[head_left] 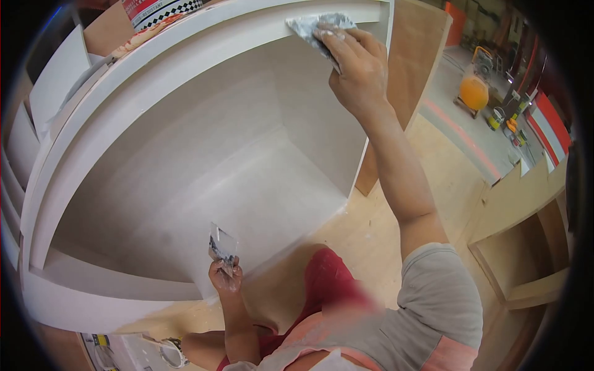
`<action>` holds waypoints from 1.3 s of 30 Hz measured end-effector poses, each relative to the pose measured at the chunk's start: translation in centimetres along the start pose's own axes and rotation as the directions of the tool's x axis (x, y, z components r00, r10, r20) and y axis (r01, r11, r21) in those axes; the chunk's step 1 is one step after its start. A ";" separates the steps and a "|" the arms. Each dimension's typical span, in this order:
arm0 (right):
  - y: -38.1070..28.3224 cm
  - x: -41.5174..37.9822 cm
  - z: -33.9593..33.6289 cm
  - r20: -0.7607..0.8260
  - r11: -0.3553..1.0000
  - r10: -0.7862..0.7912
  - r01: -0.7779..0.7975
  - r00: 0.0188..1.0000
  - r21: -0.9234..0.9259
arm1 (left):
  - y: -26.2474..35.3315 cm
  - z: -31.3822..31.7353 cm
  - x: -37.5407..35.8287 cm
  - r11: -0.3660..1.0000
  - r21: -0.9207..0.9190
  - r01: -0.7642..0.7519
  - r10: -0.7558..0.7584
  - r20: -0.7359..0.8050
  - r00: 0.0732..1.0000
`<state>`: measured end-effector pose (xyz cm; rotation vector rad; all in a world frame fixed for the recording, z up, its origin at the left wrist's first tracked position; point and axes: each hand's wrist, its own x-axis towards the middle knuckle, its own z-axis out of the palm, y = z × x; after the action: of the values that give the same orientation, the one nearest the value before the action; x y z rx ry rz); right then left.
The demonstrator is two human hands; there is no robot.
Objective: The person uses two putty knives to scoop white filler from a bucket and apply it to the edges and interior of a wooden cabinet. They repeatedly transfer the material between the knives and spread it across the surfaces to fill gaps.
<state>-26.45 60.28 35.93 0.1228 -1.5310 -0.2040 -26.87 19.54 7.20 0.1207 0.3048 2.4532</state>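
Observation:
My right hand (pixel 359 68) holds a flat, smeared scraper (pixel 306 28) against the upper front rail of a white-painted cabinet (pixel 204 68), near its top right corner. The fingers press on the blade from above. Lower down, my left hand (pixel 226 276) grips a second scraper (pixel 221 242), its blade upright and streaked with dark and pale paste, in front of the cabinet's open interior. The inside panels look pale grey-white.
A printed tin (pixel 158 12) stands on the cabinet top. Bare wooden frames (pixel 526 247) are at the right. Farther back are an orange machine (pixel 474 93) and small tubs (pixel 496 117) on the floor. A round container (pixel 172 353) sits at the lower left.

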 end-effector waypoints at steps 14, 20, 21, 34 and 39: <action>3.8 0.3 0.9 -0.074 0.999 0.031 -0.029 0.997 0.021 | -0.6 1.5 0.3 0.998 -0.004 0.061 -0.061 -0.001 0.998; 4.6 0.5 -2.5 0.038 0.999 -0.004 0.002 0.999 0.041 | -0.7 2.2 0.8 0.995 0.033 0.097 -0.097 -0.006 0.995; 5.1 0.8 -2.5 -0.037 0.999 -0.018 0.019 0.999 0.035 | -0.8 2.5 0.7 0.995 0.018 0.099 -0.098 -0.020 0.995; 5.3 -1.2 -1.7 0.166 0.987 0.151 -0.157 0.975 0.025 | -2.8 6.2 1.8 0.987 0.159 -0.001 0.047 -0.290 0.956; -0.2 -7.3 -6.5 0.763 0.208 0.566 -0.950 0.313 0.234 | -8.1 9.9 6.5 0.970 0.206 0.131 -0.096 -0.172 0.980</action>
<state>-20.22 61.32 28.55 -0.2344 -1.9534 1.3761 -25.44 31.61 14.81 -0.0020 0.6335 2.3130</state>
